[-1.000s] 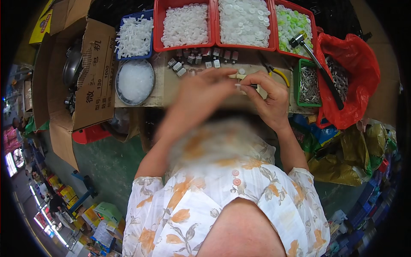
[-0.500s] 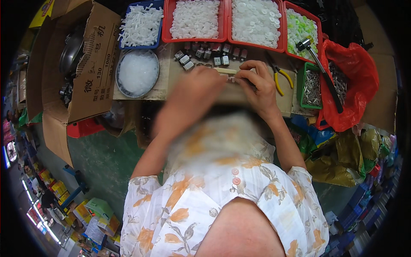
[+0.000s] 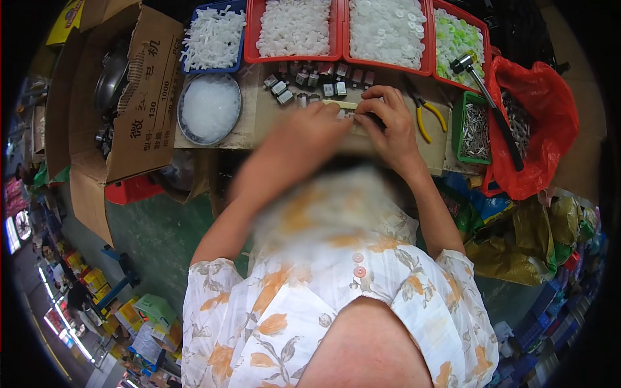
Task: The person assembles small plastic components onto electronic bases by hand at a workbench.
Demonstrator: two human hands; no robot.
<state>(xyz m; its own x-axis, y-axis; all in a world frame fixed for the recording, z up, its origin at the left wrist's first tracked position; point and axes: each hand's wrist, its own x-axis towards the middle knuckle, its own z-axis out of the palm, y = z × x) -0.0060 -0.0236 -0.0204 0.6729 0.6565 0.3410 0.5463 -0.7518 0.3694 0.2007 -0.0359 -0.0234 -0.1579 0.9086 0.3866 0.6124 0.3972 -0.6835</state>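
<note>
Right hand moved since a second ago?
Yes. The right hand has shifted left, away from the yellow-handled pliers, whose handles both show now.

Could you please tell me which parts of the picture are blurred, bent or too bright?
In the head view, the left hand is smeared by blur, the right hand is clearer; in the head view, the red trays look slightly bent and the corners fall to black; in the head view, strip lights at lower left glare white.
</note>
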